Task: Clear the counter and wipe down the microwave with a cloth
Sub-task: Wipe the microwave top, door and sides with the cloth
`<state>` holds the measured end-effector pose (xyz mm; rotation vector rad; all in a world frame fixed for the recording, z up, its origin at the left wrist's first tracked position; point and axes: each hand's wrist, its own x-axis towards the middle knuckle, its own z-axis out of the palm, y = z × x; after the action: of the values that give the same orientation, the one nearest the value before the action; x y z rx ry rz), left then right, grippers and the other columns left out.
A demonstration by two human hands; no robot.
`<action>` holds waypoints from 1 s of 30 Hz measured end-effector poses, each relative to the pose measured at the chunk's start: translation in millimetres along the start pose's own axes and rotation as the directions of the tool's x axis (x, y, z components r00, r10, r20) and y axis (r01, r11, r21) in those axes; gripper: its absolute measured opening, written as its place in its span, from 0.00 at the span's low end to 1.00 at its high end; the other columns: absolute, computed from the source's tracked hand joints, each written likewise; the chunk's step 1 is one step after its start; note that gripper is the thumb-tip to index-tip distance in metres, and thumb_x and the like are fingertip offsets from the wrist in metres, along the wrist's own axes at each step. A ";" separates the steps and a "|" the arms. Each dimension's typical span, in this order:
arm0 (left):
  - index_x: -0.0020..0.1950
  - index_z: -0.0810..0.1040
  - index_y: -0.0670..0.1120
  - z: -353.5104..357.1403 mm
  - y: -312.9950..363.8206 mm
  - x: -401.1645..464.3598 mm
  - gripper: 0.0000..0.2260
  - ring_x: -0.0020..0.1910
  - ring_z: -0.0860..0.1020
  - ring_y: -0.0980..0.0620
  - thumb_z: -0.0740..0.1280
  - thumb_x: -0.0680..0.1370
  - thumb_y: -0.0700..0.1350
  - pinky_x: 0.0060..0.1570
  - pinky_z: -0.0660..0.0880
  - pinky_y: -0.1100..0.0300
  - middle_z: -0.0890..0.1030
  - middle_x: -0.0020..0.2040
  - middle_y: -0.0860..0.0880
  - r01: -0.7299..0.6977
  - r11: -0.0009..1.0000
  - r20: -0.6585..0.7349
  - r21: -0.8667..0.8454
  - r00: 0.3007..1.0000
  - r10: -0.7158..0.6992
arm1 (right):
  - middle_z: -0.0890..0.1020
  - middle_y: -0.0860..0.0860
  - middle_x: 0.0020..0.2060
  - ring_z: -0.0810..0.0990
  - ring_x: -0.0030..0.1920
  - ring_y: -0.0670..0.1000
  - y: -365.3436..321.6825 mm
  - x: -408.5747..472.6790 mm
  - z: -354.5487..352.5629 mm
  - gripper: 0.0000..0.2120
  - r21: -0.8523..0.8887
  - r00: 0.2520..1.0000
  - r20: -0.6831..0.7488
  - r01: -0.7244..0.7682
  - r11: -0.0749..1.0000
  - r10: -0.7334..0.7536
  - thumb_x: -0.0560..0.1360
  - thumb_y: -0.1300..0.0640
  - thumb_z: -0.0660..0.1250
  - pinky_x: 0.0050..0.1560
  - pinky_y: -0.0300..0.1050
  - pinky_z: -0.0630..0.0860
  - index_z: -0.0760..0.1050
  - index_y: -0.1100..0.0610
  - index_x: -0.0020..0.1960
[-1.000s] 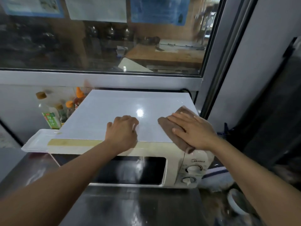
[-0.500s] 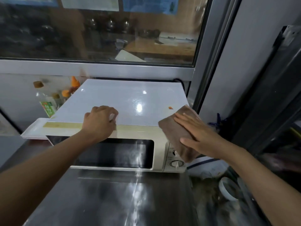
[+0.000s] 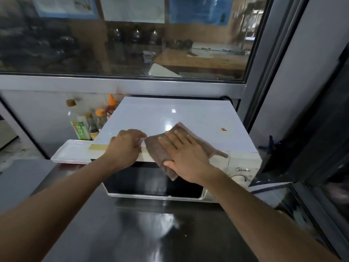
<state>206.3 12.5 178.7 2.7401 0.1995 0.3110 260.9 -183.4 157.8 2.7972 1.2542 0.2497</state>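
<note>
Overhead, a wide window (image 3: pixel 122 38) fills the wall behind the table (image 3: pixel 151 233), a dark, shiny steel surface running from the near edge back to the wall under the sill. At the table's far edge, toward its right corner, stands the white microwave (image 3: pixel 188 118), dark door facing the near edge and control dials at its right end. A strip of yellowish tape (image 3: pixel 97 147) lies along the front lip of its top, and a small red mark (image 3: pixel 224 129) shows on the top toward the right. Just beside the microwave's left side a stack of white trays (image 3: pixel 69 153) lies on the table, and behind that, against the wall at the far edge, a cluster of sauce bottles (image 3: pixel 88 123) stands upright, several with orange caps.

On the front of the microwave's top, near the middle, lies the brown cloth (image 3: pixel 154 148), its lower corner hanging over the door. The right hand (image 3: pixel 186 157) presses flat on it, fingers straight and spread, the grip not closed round anything. The left hand (image 3: pixel 125 146) rests on the front lip over the tape, fingers curled, its fingertips just beside the cloth's left edge; whether they pinch that edge I cannot tell.
</note>
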 end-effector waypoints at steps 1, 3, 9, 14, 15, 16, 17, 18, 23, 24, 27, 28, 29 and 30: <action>0.61 0.76 0.47 -4.6 -8.1 -1.9 0.14 0.63 0.71 0.44 0.63 0.77 0.39 0.63 0.68 0.44 0.76 0.64 0.49 0.015 1.000 -0.015 0.005 1.000 -0.015 | 0.48 0.49 0.78 0.46 0.77 0.52 1.5 2.2 -0.3 0.32 -0.013 1.000 -0.002 0.019 1.000 -0.019 0.79 0.40 0.51 0.76 0.52 0.46 0.41 0.47 0.77; 0.61 0.76 0.47 -14.5 -26.3 -4.1 0.12 0.64 0.71 0.44 0.62 0.78 0.41 0.64 0.68 0.45 0.76 0.64 0.48 0.048 0.998 -0.037 0.033 0.998 -0.047 | 0.48 0.46 0.77 0.46 0.77 0.50 19.7 -8.1 -1.4 0.32 -0.039 0.999 -0.006 0.047 0.998 -0.047 0.79 0.40 0.51 0.75 0.46 0.42 0.41 0.46 0.77; 0.62 0.75 0.47 -27.6 -59.8 -10.2 0.14 0.63 0.70 0.43 0.63 0.77 0.43 0.62 0.68 0.45 0.75 0.64 0.49 0.017 0.997 -0.021 0.071 1.000 -0.015 | 0.52 0.48 0.77 0.49 0.77 0.51 67.3 -54.4 -2.3 0.33 -0.096 0.991 0.034 -0.126 0.987 0.130 0.75 0.33 0.39 0.76 0.47 0.51 0.40 0.47 0.75; 0.65 0.73 0.48 -31.0 -74.4 -7.9 0.16 0.66 0.67 0.45 0.63 0.78 0.44 0.65 0.65 0.47 0.72 0.66 0.51 -0.029 0.999 0.026 0.019 0.999 0.028 | 0.58 0.53 0.76 0.55 0.76 0.56 -0.3 -6.2 -2.6 0.33 -0.070 0.995 -0.006 -0.096 0.993 0.095 0.76 0.37 0.47 0.73 0.51 0.54 0.49 0.51 0.77; 0.66 0.72 0.48 -32.9 -78.1 -7.1 0.17 0.67 0.67 0.46 0.63 0.78 0.43 0.66 0.64 0.48 0.72 0.67 0.51 -0.034 0.999 0.043 -0.025 0.998 0.035 | 0.55 0.52 0.77 0.53 0.76 0.56 -18.0 8.2 0.1 0.33 -0.051 0.997 -0.012 -0.078 0.996 0.078 0.77 0.38 0.48 0.74 0.52 0.52 0.46 0.50 0.77; 0.67 0.72 0.47 -35.3 -81.9 -6.7 0.17 0.67 0.67 0.47 0.63 0.77 0.41 0.67 0.64 0.51 0.72 0.67 0.51 -0.028 0.996 0.050 -0.085 0.998 0.032 | 0.52 0.52 0.77 0.50 0.77 0.56 -36.0 22.7 3.3 0.33 -0.028 0.998 -0.023 -0.060 0.998 0.060 0.78 0.38 0.49 0.75 0.53 0.50 0.44 0.49 0.77; 0.67 0.72 0.46 -37.6 -86.0 -7.1 0.18 0.67 0.68 0.48 0.63 0.77 0.39 0.67 0.64 0.55 0.73 0.67 0.50 -0.013 0.990 0.038 -0.139 0.999 0.019 | 0.51 0.52 0.77 0.48 0.77 0.56 -53.6 36.5 5.7 0.32 -0.013 0.999 -0.035 -0.039 0.999 0.038 0.78 0.39 0.49 0.76 0.55 0.50 0.42 0.49 0.77; 0.67 0.72 0.46 -39.6 -91.1 -7.6 0.19 0.67 0.68 0.48 0.64 0.76 0.38 0.65 0.64 0.57 0.73 0.67 0.49 0.005 0.985 0.013 -0.170 1.000 -0.002 | 0.50 0.53 0.77 0.47 0.77 0.57 -70.2 48.5 6.9 0.32 -0.009 0.999 -0.046 -0.016 1.000 0.016 0.79 0.40 0.49 0.75 0.56 0.50 0.42 0.49 0.77; 0.67 0.71 0.47 -44.6 -114.4 -8.0 0.19 0.65 0.71 0.48 0.64 0.76 0.38 0.59 0.66 0.61 0.74 0.66 0.47 0.071 0.975 0.010 -0.210 0.997 -0.070 | 0.54 0.55 0.77 0.51 0.77 0.58 -103.0 69.2 4.2 0.32 -0.021 0.993 -0.092 0.077 0.997 -0.078 0.79 0.45 0.56 0.75 0.54 0.45 0.48 0.53 0.77; 0.67 0.71 0.47 -44.3 -116.6 -7.4 0.19 0.64 0.71 0.49 0.64 0.76 0.38 0.57 0.65 0.63 0.74 0.66 0.48 0.072 0.969 0.020 -0.238 0.997 -0.069 | 0.54 0.54 0.77 0.50 0.77 0.57 -96.5 64.8 3.3 0.32 -0.040 0.991 -0.084 0.098 0.994 -0.101 0.79 0.46 0.58 0.74 0.52 0.43 0.48 0.53 0.77; 0.68 0.71 0.49 -43.2 -123.1 -5.8 0.19 0.61 0.72 0.51 0.63 0.77 0.39 0.52 0.67 0.62 0.74 0.66 0.49 0.071 0.946 0.038 -0.316 0.997 -0.062 | 0.50 0.49 0.77 0.47 0.77 0.52 -60.3 42.1 0.7 0.33 -0.053 0.999 -0.022 0.030 0.998 -0.031 0.78 0.41 0.55 0.75 0.48 0.45 0.42 0.47 0.76; 0.67 0.70 0.50 -42.9 -125.3 -5.8 0.19 0.58 0.73 0.52 0.63 0.77 0.38 0.48 0.68 0.62 0.74 0.64 0.50 0.075 0.936 0.048 -0.344 0.997 -0.063 | 0.50 0.48 0.77 0.47 0.77 0.51 -47.7 32.9 -0.2 0.33 -0.061 1.000 -0.003 -0.014 0.998 0.014 0.78 0.38 0.53 0.75 0.48 0.47 0.40 0.46 0.76; 0.67 0.70 0.52 -42.7 -126.6 -6.4 0.19 0.56 0.73 0.53 0.62 0.77 0.38 0.45 0.69 0.63 0.75 0.62 0.51 0.075 0.925 0.060 -0.372 0.997 -0.057 | 0.49 0.48 0.77 0.48 0.77 0.51 -37.8 23.7 -1.9 0.34 -0.063 0.998 0.014 -0.054 0.997 0.055 0.77 0.36 0.50 0.75 0.48 0.48 0.39 0.45 0.76; 0.65 0.70 0.53 -42.9 -129.8 -7.0 0.19 0.55 0.73 0.54 0.62 0.76 0.37 0.43 0.69 0.64 0.76 0.59 0.53 0.073 0.912 0.069 -0.403 0.996 -0.049 | 0.48 0.48 0.77 0.48 0.77 0.51 -32.7 18.7 -3.7 0.34 -0.063 0.996 0.032 -0.084 0.994 0.086 0.77 0.34 0.48 0.75 0.48 0.49 0.38 0.45 0.76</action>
<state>176.6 145.6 166.8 2.3222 0.1814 0.2254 248.4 -147.7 159.6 2.7933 1.1026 0.2394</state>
